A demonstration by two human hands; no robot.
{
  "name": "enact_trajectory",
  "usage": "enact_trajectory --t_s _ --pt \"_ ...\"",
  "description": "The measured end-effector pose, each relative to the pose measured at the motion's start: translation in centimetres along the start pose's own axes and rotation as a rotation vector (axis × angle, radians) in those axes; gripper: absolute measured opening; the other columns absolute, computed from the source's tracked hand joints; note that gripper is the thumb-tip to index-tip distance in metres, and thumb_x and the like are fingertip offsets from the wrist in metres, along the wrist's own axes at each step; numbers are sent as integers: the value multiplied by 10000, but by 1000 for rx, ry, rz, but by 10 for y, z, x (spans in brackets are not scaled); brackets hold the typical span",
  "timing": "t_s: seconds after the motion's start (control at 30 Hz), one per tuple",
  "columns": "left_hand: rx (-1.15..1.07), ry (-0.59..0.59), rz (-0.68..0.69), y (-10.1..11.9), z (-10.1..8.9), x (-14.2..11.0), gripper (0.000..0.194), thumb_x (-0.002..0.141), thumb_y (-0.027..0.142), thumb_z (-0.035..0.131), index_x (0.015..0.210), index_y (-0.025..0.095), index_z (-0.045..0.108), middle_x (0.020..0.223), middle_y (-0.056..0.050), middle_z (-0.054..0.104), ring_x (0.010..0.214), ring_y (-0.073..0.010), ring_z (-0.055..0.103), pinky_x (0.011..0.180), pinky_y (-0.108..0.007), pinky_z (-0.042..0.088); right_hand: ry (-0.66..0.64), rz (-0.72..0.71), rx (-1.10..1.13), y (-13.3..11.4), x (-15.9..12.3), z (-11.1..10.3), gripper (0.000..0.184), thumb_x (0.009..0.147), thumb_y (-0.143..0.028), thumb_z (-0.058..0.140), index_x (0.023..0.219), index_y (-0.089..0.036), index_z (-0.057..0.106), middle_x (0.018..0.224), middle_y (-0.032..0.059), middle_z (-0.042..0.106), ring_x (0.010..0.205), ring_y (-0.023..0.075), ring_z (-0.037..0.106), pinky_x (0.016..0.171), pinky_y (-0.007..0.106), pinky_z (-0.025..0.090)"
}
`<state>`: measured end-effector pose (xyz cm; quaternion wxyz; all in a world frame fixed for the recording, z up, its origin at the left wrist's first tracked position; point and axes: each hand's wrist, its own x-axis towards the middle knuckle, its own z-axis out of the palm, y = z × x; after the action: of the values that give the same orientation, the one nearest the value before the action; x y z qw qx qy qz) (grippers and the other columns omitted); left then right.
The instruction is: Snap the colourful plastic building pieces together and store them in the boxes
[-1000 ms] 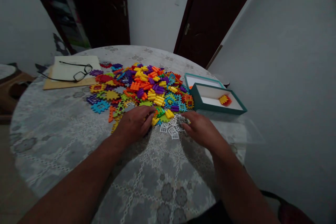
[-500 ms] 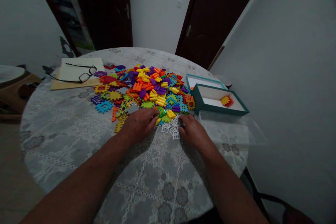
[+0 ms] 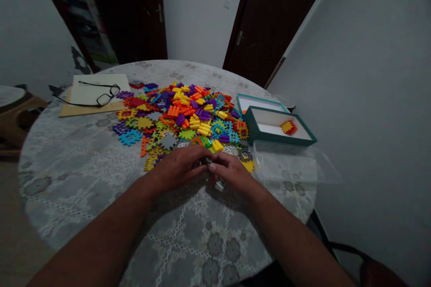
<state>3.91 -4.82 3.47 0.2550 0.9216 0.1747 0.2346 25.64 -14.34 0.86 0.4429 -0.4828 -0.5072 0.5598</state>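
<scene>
A heap of coloured plastic interlocking pieces [image 3: 188, 114] covers the middle of a round table [image 3: 84, 175] with a lace cloth. My left hand [image 3: 178, 167] and my right hand [image 3: 230, 171] meet at the near edge of the heap, fingertips together. Both are curled over small white grid pieces [image 3: 220, 184], most of them hidden under the fingers. A grey square piece [image 3: 167, 140] lies just beyond my left hand.
A teal box [image 3: 279, 128] with a red-and-yellow piece inside stands at the right, its lid [image 3: 259, 102] behind it. A clear plastic bag [image 3: 289, 166] lies in front of the box. Glasses [image 3: 101, 95] rest on papers at the far left. Two dark doors stand behind.
Both hands have drawn back toward me and come together, gathering the white grid pieces that lay between them. The grey and yellow pieces they covered now show.
</scene>
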Motion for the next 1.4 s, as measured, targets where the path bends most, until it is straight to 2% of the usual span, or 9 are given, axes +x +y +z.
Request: enact_trajectory --t_s 0.1,0.2,0.3,0.4,0.53,0.83,1.03,1.2,1.4 --pt "33 -17 -45 -5 -5 -1 94 1056 227 631 1102 220 713 1002 -52 754 888 -201 709 795 -301 516 49 -3 -134 -3 -2 3 357 1031 -583 687 1124 -239 691 822 -3 704 703 164 668 698 305 571" --pt "58 -20 -86 -7 -10 -2 59 1051 233 635 1060 229 693 968 -32 744 857 -195 699 782 -295 496 249 -79 -659 -17 -9 -2 285 1105 -427 606 1283 -226 703 1119 97 770 960 223 730 846 354 597" --pt "92 32 -114 -6 -12 -2 78 1061 265 635 1120 246 683 1005 -27 758 903 -210 713 817 -309 503 444 71 -1232 -32 -16 -8 301 1108 -273 590 1380 -175 676 1413 197 686 1180 284 709 956 388 585" --pt "127 45 -122 -4 -12 -2 97 1064 257 607 1136 245 671 1026 -37 765 932 -223 718 821 -323 503 417 331 -1489 -38 -18 -10 294 1139 -236 514 1368 -143 674 1377 223 689 1075 292 749 870 379 594" --pt "123 -21 -124 -3 -10 -1 99 1056 233 599 1118 243 676 1033 -44 770 946 -220 726 820 -322 509 298 434 -1584 -32 -16 -10 329 1120 -124 446 1352 -111 679 1263 234 728 1031 304 776 830 374 586" --pt "27 -126 -70 -10 -2 -1 96 1045 226 618 1050 247 711 999 -37 749 928 -223 703 813 -329 508 367 258 -1475 -29 -13 -6 281 1070 -109 519 1285 -146 696 1242 182 742 1011 269 745 812 341 540" --pt "-35 -15 27 -11 -4 2 119 1011 204 577 1036 232 690 1163 -79 740 1088 -235 704 929 -350 550 257 -155 -778 -29 -14 8 163 948 -119 644 1075 -204 702 987 10 746 880 162 672 791 267 487" --pt "-55 -62 -126 -7 -8 3 146 993 296 585 1084 234 681 1001 -46 758 888 -219 718 781 -321 548 151 -109 -358 -16 -9 8 179 910 -167 699 1079 -217 727 921 -25 718 787 135 619 716 245 460" --pt "-27 -148 -157 -5 -5 3 221 1000 355 608 1166 248 705 996 -46 777 856 -212 714 766 -308 512 83 -82 -280 -17 -7 -1 144 941 -173 675 1065 -209 739 963 1 753 861 163 694 774 271 528"
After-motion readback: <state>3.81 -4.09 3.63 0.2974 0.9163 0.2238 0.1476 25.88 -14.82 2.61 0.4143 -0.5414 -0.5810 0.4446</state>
